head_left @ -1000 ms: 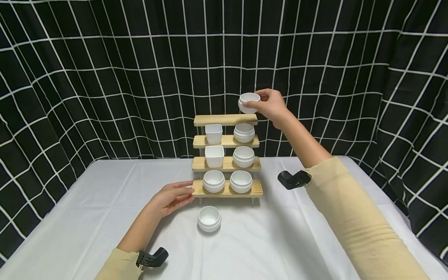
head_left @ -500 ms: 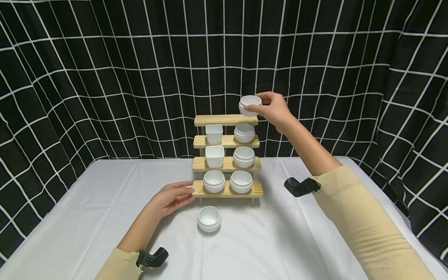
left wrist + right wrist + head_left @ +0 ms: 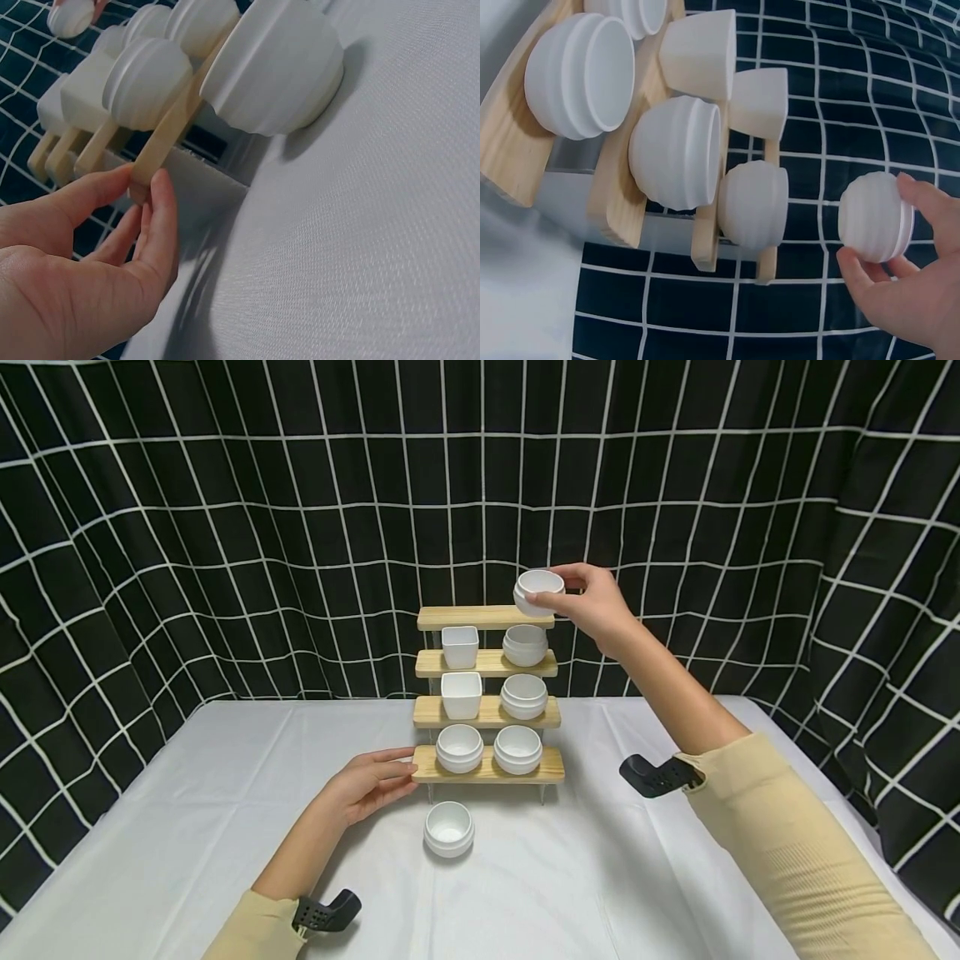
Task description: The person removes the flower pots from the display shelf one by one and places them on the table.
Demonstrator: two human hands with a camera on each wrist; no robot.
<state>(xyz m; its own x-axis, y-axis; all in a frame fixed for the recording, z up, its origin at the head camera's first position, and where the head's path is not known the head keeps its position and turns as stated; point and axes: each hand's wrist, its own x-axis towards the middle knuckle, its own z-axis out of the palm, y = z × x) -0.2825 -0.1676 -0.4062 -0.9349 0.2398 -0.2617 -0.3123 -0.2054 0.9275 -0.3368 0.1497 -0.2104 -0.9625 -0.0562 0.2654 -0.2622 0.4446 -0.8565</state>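
My right hand (image 3: 596,606) pinches a round white bowl (image 3: 534,589) by its sides, level, over the right end of the top board. In the right wrist view, a gap shows between this bowl (image 3: 874,217) and the boards. My left hand (image 3: 375,785) grips the left end of the lowest board of a stepped wooden stand (image 3: 487,775). In the left wrist view, fingertips of the left hand (image 3: 90,262) lie on both sides of the board's end (image 3: 142,176). Round and square white bowls stand in pairs on the lower three boards.
A loose round bowl (image 3: 448,829) sits on the white tablecloth (image 3: 570,893) in front of the stand. A square bowl (image 3: 461,695) and a round bowl (image 3: 523,696) share the second board. A black curtain (image 3: 300,527) with white grid lines hangs behind.
My right hand has come down a little and slightly to the right with the bowl, nearer the top board. The left hand keeps its place on the lowest board.
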